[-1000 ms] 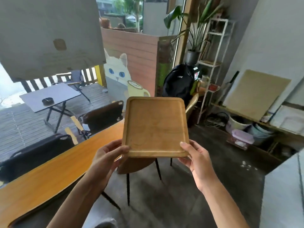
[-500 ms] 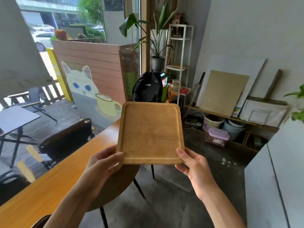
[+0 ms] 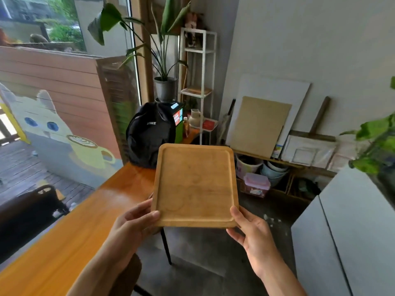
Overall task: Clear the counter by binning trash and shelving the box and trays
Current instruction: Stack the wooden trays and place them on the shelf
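An empty wooden tray (image 3: 195, 185) with a raised rim is held level in the air at the centre of the head view. My left hand (image 3: 130, 226) grips its near left corner, thumb on top. My right hand (image 3: 254, 233) grips its near right corner the same way. The tray hovers past the end of the long wooden counter (image 3: 70, 238), above the grey floor. A tall white wire shelf (image 3: 197, 86) stands in the far corner, with a flat wooden item on its middle level.
A black backpack (image 3: 149, 135) sits at the counter's far end. A potted plant (image 3: 164, 88) stands behind it. Boards lean on the wall over a low shelf (image 3: 284, 163) with buckets and a pink-lidded box (image 3: 256, 184). A grey cabinet (image 3: 346, 231) is at the right.
The view has swung right, from the window and outdoor tables to the corner with the white shelf. Both hands keep the same grip on the tray.
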